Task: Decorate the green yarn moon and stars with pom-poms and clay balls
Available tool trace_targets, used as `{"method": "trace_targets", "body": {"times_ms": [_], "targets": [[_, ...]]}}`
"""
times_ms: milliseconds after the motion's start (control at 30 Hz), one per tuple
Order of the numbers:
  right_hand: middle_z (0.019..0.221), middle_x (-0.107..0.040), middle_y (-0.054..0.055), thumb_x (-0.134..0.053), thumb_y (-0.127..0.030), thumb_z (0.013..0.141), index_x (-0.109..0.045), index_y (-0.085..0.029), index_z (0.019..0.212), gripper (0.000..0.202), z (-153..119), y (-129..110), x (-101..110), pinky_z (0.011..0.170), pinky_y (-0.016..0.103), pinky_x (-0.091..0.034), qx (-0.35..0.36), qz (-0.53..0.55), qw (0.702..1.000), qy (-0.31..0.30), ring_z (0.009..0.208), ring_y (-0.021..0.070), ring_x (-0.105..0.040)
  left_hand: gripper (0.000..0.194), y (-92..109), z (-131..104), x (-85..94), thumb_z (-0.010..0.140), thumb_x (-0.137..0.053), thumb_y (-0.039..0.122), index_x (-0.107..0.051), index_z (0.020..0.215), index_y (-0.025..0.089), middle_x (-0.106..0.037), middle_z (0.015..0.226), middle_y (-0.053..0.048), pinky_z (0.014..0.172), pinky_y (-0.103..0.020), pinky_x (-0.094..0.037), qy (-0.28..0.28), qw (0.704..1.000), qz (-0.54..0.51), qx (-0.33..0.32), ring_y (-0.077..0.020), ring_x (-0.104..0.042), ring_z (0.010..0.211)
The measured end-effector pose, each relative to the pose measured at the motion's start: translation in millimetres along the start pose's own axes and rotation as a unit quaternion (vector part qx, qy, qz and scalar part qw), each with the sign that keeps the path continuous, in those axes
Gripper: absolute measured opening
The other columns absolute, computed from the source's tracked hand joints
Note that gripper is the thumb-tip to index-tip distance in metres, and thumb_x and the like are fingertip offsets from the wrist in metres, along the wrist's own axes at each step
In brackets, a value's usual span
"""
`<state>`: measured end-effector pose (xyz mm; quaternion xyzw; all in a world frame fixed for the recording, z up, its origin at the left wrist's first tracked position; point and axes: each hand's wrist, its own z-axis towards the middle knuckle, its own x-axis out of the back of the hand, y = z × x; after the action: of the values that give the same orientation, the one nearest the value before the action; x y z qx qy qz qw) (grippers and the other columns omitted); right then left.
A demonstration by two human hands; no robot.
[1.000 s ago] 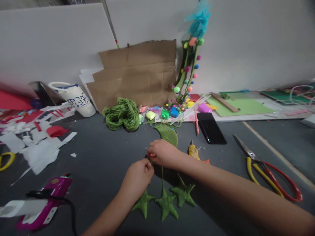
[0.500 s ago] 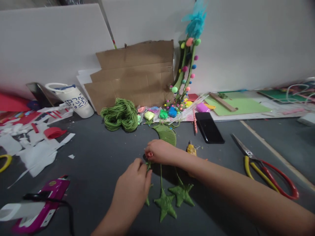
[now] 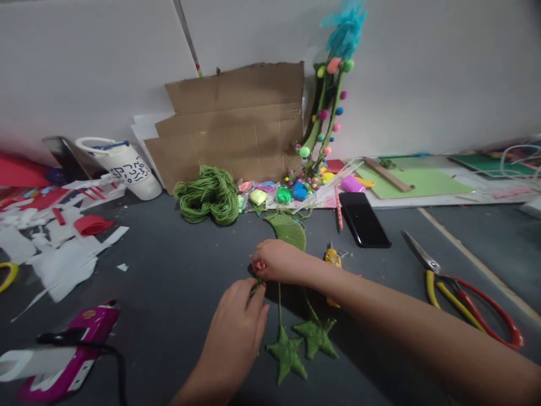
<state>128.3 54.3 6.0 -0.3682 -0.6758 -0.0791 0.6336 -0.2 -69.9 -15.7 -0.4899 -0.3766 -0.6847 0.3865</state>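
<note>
Close together over the dark tabletop, both hands are closed in a pinch. My left hand (image 3: 232, 327) grips a short bit of green yarn (image 3: 255, 287) between thumb and fingers. Just above it, my right hand (image 3: 281, 262) has its fingers curled on the upper end of that yarn; its fingertips are partly hidden. Behind the right hand lies a green yarn-wrapped crescent (image 3: 287, 230). Below the hands, two green stars, a left one (image 3: 286, 354) and a right one (image 3: 315, 337), lie on the table, with strands running up under my right wrist.
A green yarn skein (image 3: 207, 197), clay packets (image 3: 284, 195) and a phone (image 3: 364, 220) sit farther back. Scissors (image 3: 433, 265) lie right, a yellow tool (image 3: 333, 258) by my right forearm. A magenta device (image 3: 91, 338) with a black cord is at left, near paper scraps (image 3: 70, 265).
My left hand has moved up and slightly right, closer to my right hand. A third green star below the left hand is now hidden. The view has shifted slightly.
</note>
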Motion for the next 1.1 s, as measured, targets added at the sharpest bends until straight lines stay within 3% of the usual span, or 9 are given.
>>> {"method": "trace_targets", "body": {"times_ms": [133, 467, 800, 1100], "targets": [[0.083, -0.07, 0.006, -0.053, -0.021, 0.073, -0.071, -0.021, 0.083, 0.021, 1.6, 0.2, -0.4, 0.068, 0.024, -0.039, -0.006, 0.003, 1.0, -0.009, 0.081, 0.0189, -0.061, 0.031, 7.0, -2.2, -4.8, 0.079, -0.053, 0.016, -0.06, 0.106, 0.003, -0.066, 0.098, -0.017, 0.075, -0.043, -0.055, 0.016, 0.999, 0.037, -0.019, -0.0275, -0.061, 0.089], [0.079, -0.068, 0.005, -0.057, -0.021, 0.069, -0.069, -0.02, 0.079, 0.015, 0.7, -0.4, 1.6, 0.064, 0.024, -0.038, 0.001, 0.021, 1.0, -0.004, 0.077, 0.0189, -0.06, 0.032, 11.4, -8.6, -6.5, 0.079, -0.052, 0.018, -0.06, 0.108, 0.004, -0.068, 0.101, -0.017, 0.075, -0.042, -0.055, 0.002, 0.998, 0.053, -0.022, -0.0275, -0.063, 0.091], [0.084, -0.062, 0.003, -0.06, -0.015, 0.073, -0.069, -0.02, 0.082, 0.014, -9.3, 1.9, 6.7, 0.074, 0.027, -0.032, 0.095, 0.021, 0.994, 0.04, 0.085, 0.0183, -0.05, 0.032, 12.1, -12.2, -10.8, 0.079, -0.053, 0.018, -0.06, 0.107, 0.005, -0.066, 0.101, -0.018, 0.077, -0.043, -0.054, 0.013, 0.999, 0.036, -0.005, -0.0288, -0.062, 0.093], [0.087, -0.058, 0.005, -0.055, -0.017, 0.082, -0.068, -0.019, 0.083, 0.013, -21.1, 3.7, 4.8, 0.075, 0.031, -0.026, 0.18, -0.061, 0.979, 0.08, 0.086, 0.0196, -0.041, 0.031, 12.3, -11.4, -11.3, 0.079, -0.052, 0.017, -0.059, 0.106, 0.005, -0.066, 0.101, -0.018, 0.076, -0.045, -0.052, 0.018, 0.999, 0.031, -0.004, -0.0293, -0.06, 0.092]]}}
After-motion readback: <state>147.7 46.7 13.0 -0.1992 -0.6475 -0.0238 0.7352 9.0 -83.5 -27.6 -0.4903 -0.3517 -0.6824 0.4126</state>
